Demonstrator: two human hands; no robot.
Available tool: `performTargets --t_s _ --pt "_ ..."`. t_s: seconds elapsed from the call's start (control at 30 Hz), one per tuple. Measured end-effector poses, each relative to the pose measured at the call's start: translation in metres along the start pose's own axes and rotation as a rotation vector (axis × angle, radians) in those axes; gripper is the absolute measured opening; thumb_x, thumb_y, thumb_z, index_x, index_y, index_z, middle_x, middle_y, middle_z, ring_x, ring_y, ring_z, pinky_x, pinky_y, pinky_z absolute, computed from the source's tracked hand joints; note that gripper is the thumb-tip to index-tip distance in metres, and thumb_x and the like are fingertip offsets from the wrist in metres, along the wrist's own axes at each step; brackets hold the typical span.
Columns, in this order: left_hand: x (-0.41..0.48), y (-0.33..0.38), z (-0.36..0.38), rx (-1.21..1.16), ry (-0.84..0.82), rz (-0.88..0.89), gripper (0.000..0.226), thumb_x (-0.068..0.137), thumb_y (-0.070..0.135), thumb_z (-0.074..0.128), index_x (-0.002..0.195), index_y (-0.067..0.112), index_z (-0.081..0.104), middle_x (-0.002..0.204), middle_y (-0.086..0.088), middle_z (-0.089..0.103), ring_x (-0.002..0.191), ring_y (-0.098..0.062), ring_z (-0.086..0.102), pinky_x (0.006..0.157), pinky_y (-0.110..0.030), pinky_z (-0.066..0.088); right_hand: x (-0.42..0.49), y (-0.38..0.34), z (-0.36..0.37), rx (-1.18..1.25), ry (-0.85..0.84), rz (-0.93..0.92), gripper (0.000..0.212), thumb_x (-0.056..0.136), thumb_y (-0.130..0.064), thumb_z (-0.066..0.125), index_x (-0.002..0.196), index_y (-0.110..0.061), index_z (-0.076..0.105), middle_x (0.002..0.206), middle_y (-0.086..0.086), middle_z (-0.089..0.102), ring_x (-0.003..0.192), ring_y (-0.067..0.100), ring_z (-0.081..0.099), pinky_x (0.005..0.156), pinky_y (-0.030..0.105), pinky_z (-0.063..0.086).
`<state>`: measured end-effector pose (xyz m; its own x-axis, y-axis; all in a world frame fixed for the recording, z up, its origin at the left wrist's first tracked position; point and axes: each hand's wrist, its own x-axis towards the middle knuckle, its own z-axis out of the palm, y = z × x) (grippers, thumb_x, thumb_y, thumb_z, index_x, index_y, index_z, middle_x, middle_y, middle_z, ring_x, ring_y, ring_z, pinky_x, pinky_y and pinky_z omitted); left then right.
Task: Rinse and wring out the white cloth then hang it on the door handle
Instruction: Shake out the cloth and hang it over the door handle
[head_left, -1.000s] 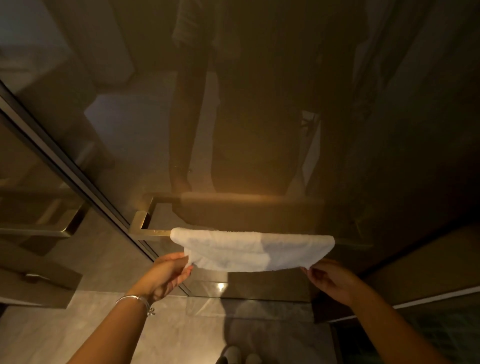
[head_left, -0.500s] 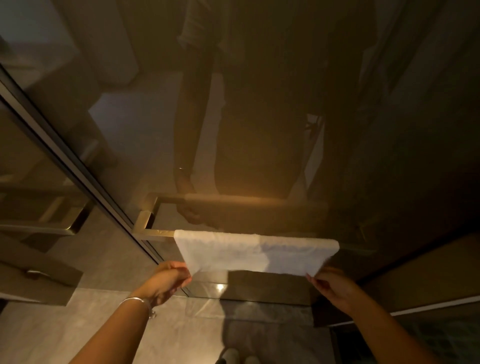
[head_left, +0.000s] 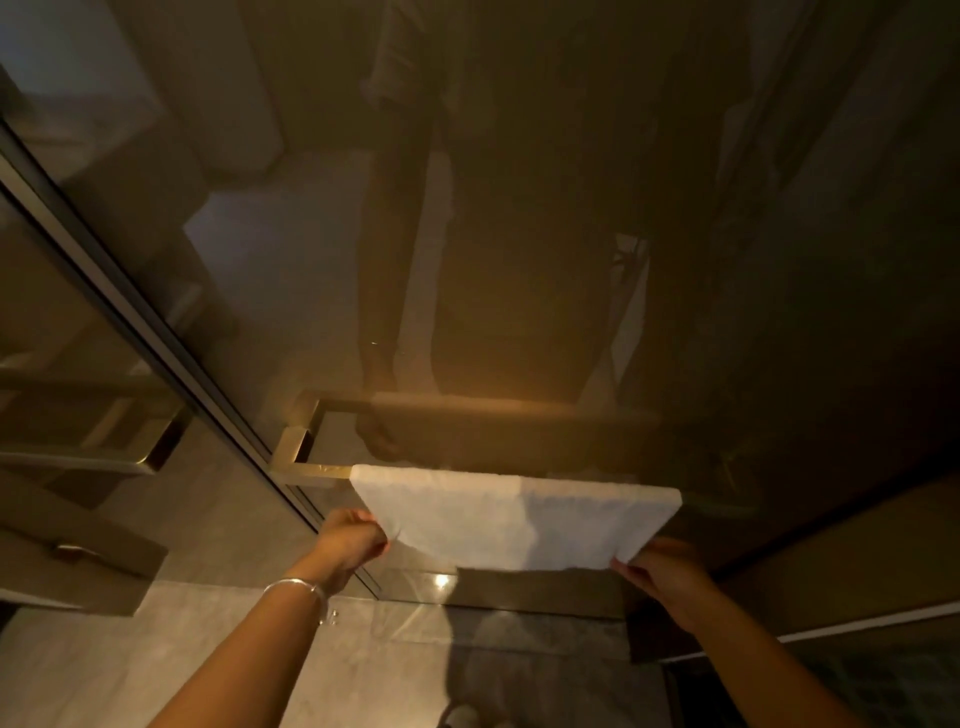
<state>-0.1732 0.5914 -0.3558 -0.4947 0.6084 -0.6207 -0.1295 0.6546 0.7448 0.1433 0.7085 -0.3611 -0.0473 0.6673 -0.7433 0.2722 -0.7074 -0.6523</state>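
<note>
Both hands pinch the lower corners of the white cloth (head_left: 514, 514): the left hand (head_left: 350, 540) at its lower left corner, the right hand (head_left: 657, 571) at its lower right. Over the brass door handle (head_left: 311, 470) the cloth hangs flat, draped against the dark glass door (head_left: 519, 234), covering the handle's bar to the right of its left bracket.

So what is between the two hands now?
In the head view, the white cloth hangs on the door handle, stretched between left hand and right hand.
</note>
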Motion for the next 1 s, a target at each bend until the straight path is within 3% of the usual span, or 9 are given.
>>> performTargets --t_s 0.07,0.13,0.27,0.4,0.47,0.57,0.7,0.83,1.0 --pt "0.002 0.005 -0.007 0.008 -0.057 -0.007 0.012 0.082 -0.004 0.060 0.070 -0.002 0.061 0.065 -0.015 0.058 0.060 -0.019 0.051 0.050 -0.021 0.048 0.002 -0.004 -0.006 0.110 -0.068 0.006 0.024 0.088 0.011 0.051 0.112 0.010 0.055 0.128 0.029 0.052 0.088 0.029 0.059 0.079 0.035 0.053" --pt "0.002 0.003 -0.018 -0.160 -0.166 -0.081 0.010 0.084 -0.009 0.053 0.085 -0.005 0.061 0.084 -0.020 0.062 0.078 -0.025 0.059 0.063 -0.028 0.055 0.003 -0.004 -0.015 0.229 -0.150 0.055 0.019 0.089 0.012 0.049 0.101 0.003 0.060 0.123 0.025 0.056 0.095 0.031 0.059 0.080 0.038 0.051" --pt "-0.002 -0.006 -0.027 -0.147 -0.304 -0.022 0.010 0.078 -0.012 0.060 0.081 -0.005 0.067 0.086 -0.018 0.067 0.080 -0.024 0.064 0.065 -0.023 0.058 0.004 0.004 -0.025 0.273 -0.248 0.084 0.027 0.085 0.020 0.043 0.099 0.004 0.059 0.115 0.021 0.059 0.099 0.028 0.060 0.077 0.036 0.053" --pt "-0.005 -0.009 -0.022 0.082 -0.251 0.082 0.010 0.076 0.011 0.072 0.070 0.009 0.065 0.075 -0.005 0.068 0.071 -0.018 0.062 0.059 -0.021 0.051 0.000 0.005 -0.019 0.101 -0.239 -0.001 0.022 0.081 0.006 0.064 0.100 -0.005 0.064 0.104 0.013 0.070 0.099 0.025 0.065 0.071 0.032 0.056" --pt "-0.006 -0.011 -0.021 0.138 -0.228 0.117 0.005 0.082 0.016 0.068 0.080 0.013 0.064 0.085 -0.004 0.067 0.078 -0.018 0.061 0.063 -0.023 0.051 0.000 0.007 -0.016 0.069 -0.173 -0.018 0.015 0.081 -0.002 0.067 0.095 -0.007 0.064 0.100 0.012 0.069 0.094 0.025 0.066 0.068 0.031 0.056" --pt "-0.005 -0.015 -0.021 0.176 -0.176 0.185 0.004 0.084 0.016 0.065 0.087 0.019 0.063 0.094 -0.004 0.067 0.088 -0.021 0.061 0.070 -0.027 0.051 -0.003 0.011 -0.015 -0.058 -0.063 -0.065 0.008 0.084 -0.013 0.066 0.087 -0.017 0.060 0.093 0.006 0.067 0.083 0.020 0.068 0.058 0.027 0.053" --pt "-0.008 -0.018 -0.020 0.263 -0.136 0.253 0.006 0.085 0.018 0.064 0.090 0.020 0.064 0.084 -0.002 0.067 0.071 -0.014 0.061 0.056 -0.017 0.048 -0.009 0.012 -0.010 -0.227 -0.037 -0.170 0.007 0.089 -0.017 0.060 0.090 -0.021 0.055 0.088 -0.004 0.061 0.076 0.012 0.062 0.053 0.022 0.045" --pt "-0.010 -0.027 -0.019 0.343 -0.104 0.267 0.014 0.086 0.024 0.062 0.098 0.018 0.064 0.083 0.001 0.068 0.070 -0.010 0.062 0.057 -0.017 0.045 -0.013 0.013 -0.009 -0.385 -0.082 -0.243 0.008 0.095 -0.017 0.053 0.102 -0.021 0.050 0.086 -0.004 0.061 0.064 0.007 0.060 0.043 0.013 0.044" --pt "-0.019 -0.029 -0.013 0.370 0.005 0.265 0.008 0.082 0.023 0.067 0.089 0.020 0.066 0.085 -0.005 0.071 0.077 -0.016 0.065 0.066 -0.027 0.051 -0.016 0.020 -0.013 -0.437 -0.101 -0.302 0.011 0.095 -0.018 0.052 0.106 -0.019 0.051 0.087 -0.004 0.062 0.071 0.010 0.062 0.048 0.014 0.047"
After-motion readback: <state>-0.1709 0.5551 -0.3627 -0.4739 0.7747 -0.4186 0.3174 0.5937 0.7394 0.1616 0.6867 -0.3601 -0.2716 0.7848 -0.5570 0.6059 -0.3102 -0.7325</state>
